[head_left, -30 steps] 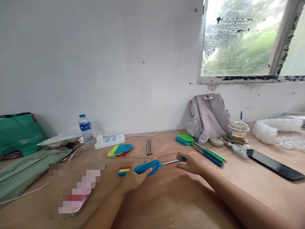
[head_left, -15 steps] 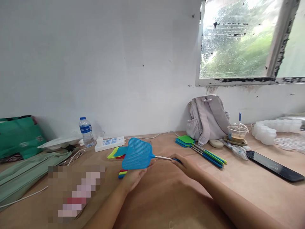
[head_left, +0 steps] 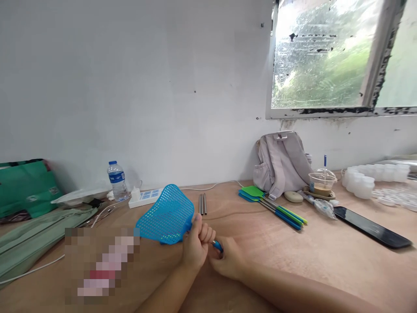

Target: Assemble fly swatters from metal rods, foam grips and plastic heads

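Observation:
A blue fly swatter [head_left: 171, 213] is held in front of me, its perforated head tilted up to the left. My left hand [head_left: 197, 241] is closed around the shaft just below the head. Lower and to the right, my right hand [head_left: 230, 261] grips the blue handle, of which a short piece shows between the hands. Behind my left hand, several metal tubes [head_left: 202, 204] lie side by side on the table. The swatter's head hides part of the table behind it. Several fly swatters [head_left: 276, 208] with green and blue heads lie stacked on the right.
A power strip [head_left: 145, 198] and a water bottle [head_left: 117, 180] stand near the wall. On the right are a backpack [head_left: 283, 165], a drink cup [head_left: 322, 182], a black phone-like slab [head_left: 373, 226] and white jars [head_left: 361, 184]. Green fabric [head_left: 35, 234] lies on the left.
My left hand has moved from under the swatter's head to its shaft. My right hand has come down and left with the handle. The swatter now tilts up, facing me more.

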A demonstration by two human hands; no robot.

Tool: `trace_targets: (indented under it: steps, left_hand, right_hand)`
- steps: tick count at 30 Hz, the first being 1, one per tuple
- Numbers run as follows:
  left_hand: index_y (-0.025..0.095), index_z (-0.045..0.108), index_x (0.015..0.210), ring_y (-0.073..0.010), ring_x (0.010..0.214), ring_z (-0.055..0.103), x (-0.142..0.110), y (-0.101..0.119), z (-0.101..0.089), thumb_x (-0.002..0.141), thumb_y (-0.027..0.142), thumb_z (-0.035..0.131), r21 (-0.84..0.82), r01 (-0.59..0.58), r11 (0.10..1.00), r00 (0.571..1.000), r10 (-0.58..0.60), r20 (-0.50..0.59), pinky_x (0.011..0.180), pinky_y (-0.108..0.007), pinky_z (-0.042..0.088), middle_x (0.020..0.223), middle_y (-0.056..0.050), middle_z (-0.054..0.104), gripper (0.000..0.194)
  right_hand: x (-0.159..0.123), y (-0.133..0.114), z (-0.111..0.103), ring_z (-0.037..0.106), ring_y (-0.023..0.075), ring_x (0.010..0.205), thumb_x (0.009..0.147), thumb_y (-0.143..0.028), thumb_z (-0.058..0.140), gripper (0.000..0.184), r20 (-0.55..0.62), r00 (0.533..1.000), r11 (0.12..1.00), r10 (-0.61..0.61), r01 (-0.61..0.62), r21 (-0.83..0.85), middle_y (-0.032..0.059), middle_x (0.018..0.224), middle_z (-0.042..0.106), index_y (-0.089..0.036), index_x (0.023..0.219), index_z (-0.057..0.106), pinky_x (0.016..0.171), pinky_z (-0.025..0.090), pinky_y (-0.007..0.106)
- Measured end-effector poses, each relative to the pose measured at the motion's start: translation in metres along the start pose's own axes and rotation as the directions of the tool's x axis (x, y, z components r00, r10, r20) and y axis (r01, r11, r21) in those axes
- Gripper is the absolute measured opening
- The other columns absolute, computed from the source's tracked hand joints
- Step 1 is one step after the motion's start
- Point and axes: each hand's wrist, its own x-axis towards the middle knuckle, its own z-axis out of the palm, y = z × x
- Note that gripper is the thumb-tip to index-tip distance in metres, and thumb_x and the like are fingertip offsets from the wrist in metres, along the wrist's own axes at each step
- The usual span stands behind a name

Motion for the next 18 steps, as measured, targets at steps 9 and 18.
trace_targets:
  steps: [9, 18]
  left_hand:
    - [0.017, 0.014, 0.040, -0.0008, 0.030, 0.013, 0.013, -0.009, 0.016, 0.064, 0.053, 0.063, 0.189, 0.104, 0.976, 0.963, -0.146, 0.227, 0.036, -0.021, 0.012, 0.030, 0.010, 0.017, 0.065]
    - [0.019, 0.018, 0.042, -0.0003, 0.030, 0.014, 0.032, -0.018, 0.038, 0.066, 0.052, 0.061, 0.333, 0.200, 0.922, 0.885, -0.316, 0.341, 0.035, -0.020, 0.010, 0.032, 0.011, 0.017, 0.060]
  right_hand:
    - [0.004, 0.012, -0.004, 0.022, 0.0047, 0.046, 0.050, -0.006, 0.042, 0.023, -0.010, 1.000, 0.962, -0.015, 0.017, 0.271, -0.0087, 0.047, 0.026, -0.020, 0.050, 0.024, 0.042, 0.017, 0.020]
    - [0.011, 0.022, -0.013, 0.019, 0.0018, 0.035, 0.053, -0.018, 0.057, 0.037, 0.173, 0.982, 0.722, 0.075, -0.173, 0.670, -0.0113, 0.039, 0.023, -0.021, 0.047, 0.020, 0.036, 0.015, 0.020]
